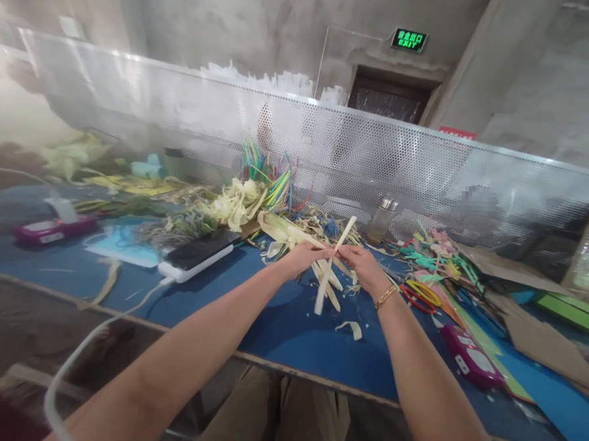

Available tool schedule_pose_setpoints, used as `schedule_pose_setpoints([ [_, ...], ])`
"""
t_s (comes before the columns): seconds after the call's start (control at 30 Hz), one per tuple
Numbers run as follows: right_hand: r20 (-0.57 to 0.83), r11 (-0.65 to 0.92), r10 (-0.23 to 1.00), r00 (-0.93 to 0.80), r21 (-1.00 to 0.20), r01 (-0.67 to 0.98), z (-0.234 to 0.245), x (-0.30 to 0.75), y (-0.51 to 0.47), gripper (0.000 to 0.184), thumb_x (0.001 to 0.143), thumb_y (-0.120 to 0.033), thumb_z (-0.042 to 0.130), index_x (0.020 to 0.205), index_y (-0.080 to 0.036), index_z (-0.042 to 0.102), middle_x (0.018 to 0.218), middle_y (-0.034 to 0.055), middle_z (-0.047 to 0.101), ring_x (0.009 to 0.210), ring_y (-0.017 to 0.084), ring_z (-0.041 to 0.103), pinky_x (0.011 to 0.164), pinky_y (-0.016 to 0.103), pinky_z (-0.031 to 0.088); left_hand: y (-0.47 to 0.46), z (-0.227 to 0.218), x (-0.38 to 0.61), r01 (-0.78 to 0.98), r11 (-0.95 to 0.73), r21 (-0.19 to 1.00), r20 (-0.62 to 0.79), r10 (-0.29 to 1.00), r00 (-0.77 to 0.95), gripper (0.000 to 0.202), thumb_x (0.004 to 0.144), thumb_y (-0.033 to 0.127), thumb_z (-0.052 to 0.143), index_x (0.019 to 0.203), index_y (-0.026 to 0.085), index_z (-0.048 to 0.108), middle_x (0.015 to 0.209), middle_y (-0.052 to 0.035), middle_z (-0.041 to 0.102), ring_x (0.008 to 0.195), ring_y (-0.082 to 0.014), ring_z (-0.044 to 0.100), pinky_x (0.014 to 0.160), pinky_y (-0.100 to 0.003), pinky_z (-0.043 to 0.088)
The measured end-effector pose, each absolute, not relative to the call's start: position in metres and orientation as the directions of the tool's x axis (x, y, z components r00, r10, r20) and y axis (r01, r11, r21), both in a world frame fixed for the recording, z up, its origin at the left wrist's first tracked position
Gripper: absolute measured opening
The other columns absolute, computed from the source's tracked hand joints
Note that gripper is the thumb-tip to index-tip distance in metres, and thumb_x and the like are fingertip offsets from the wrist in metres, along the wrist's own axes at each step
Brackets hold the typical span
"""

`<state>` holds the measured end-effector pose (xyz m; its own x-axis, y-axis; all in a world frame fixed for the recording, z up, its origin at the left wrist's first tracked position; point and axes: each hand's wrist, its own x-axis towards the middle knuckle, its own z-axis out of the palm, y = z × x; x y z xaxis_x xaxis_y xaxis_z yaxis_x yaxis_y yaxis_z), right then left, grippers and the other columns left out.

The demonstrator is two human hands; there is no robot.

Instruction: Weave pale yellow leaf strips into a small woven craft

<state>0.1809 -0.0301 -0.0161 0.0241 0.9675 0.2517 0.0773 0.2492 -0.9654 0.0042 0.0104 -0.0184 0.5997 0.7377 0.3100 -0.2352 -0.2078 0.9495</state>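
Observation:
My left hand [304, 258] and my right hand [360, 263] meet above the blue table, their fingertips pinched close together on pale corn husk strips. One narrow husk strip [321, 294] passes between the fingers, its upper end pointing up and right and its lower end hanging down. Wider husk pieces [280, 229] fan out behind and below the hands, crossing that strip. How the strips join at the fingertips is hidden. A small curled husk scrap [352, 329] lies on the table below my right hand.
Beyond lie heaped husks [241, 203] and coloured stems [267, 170]. Left are a black-and-white device [199, 252] with a cable and a purple power box [54, 229]. Scissors [421, 294], another purple box [472, 357] and cardboard [540, 332] lie right. A glass bottle [380, 222] stands by the perforated metal screen [377, 146].

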Motion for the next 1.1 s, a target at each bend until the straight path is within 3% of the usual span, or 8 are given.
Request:
schedule_pose_setpoints([
  [0.1, 0.354, 0.345, 0.933, 0.061, -0.930, 0.130, -0.014, 0.179, -0.030, 0.021, 0.062, -0.041, 0.076, 0.070, -0.021, 0.072, 0.071, 0.0005, 0.069, 0.070, 0.015, 0.059, 0.076, 0.031, 0.043, 0.011, -0.020, 0.004, -0.176, -0.205, 0.963, 0.270, 0.763, 0.587, 0.032, 0.063, 0.043, 0.074, 0.076, 0.014, 0.073, 0.079, -0.0065, 0.070, 0.078, -0.0179, 0.060, 0.079, -0.030, 0.043],
  [0.23, 0.362, 0.359, 0.932, 0.013, -0.927, 0.107, -0.011, 0.172, -0.033, 0.020, 0.060, -0.037, 0.078, 0.070, -0.021, 0.071, 0.073, 0.0014, 0.069, 0.073, 0.016, 0.059, 0.078, 0.032, 0.042, 0.012, -0.020, 0.004, -0.148, -0.174, 0.973, 0.228, 0.800, 0.555, 0.035, 0.062, 0.046, 0.073, 0.075, 0.014, 0.073, 0.070, -0.0050, 0.068, 0.068, -0.0156, 0.058, 0.070, -0.029, 0.042],
  [0.6, 0.373, 0.375, 0.922, 0.102, -0.927, -0.002, -0.019, 0.160, -0.027, 0.021, 0.060, -0.036, 0.077, 0.059, -0.019, 0.064, 0.063, -0.0018, 0.061, 0.065, 0.013, 0.051, 0.073, 0.030, 0.040, 0.010, -0.016, 0.004, -0.167, -0.282, 0.945, 0.326, 0.750, 0.576, 0.021, 0.063, 0.037, 0.072, 0.066, 0.016, 0.070, 0.068, -0.0026, 0.066, 0.070, -0.0152, 0.056, 0.071, -0.028, 0.041],
  [0.9, 0.353, 0.368, 0.922, 0.161, -0.926, -0.081, -0.013, 0.164, -0.032, 0.022, 0.063, -0.038, 0.075, 0.062, -0.020, 0.062, 0.063, -0.0022, 0.059, 0.059, 0.012, 0.049, 0.064, 0.028, 0.040, 0.004, -0.016, 0.007, -0.358, -0.003, 0.934, 0.242, 0.744, 0.623, 0.030, 0.063, 0.037, 0.075, 0.080, 0.013, 0.071, 0.070, -0.0031, 0.064, 0.069, -0.0118, 0.055, 0.073, -0.026, 0.041],
  [1.1, 0.379, 0.388, 0.917, 0.126, -0.921, -0.047, -0.012, 0.156, -0.036, 0.022, 0.062, -0.039, 0.075, 0.069, -0.021, 0.066, 0.069, -0.0010, 0.064, 0.065, 0.014, 0.054, 0.070, 0.030, 0.043, 0.008, -0.018, 0.009, -0.410, -0.005, 0.912, 0.269, 0.763, 0.588, 0.033, 0.058, 0.034, 0.079, 0.080, 0.012, 0.070, 0.074, -0.0031, 0.065, 0.070, -0.0110, 0.056, 0.076, -0.026, 0.042],
])
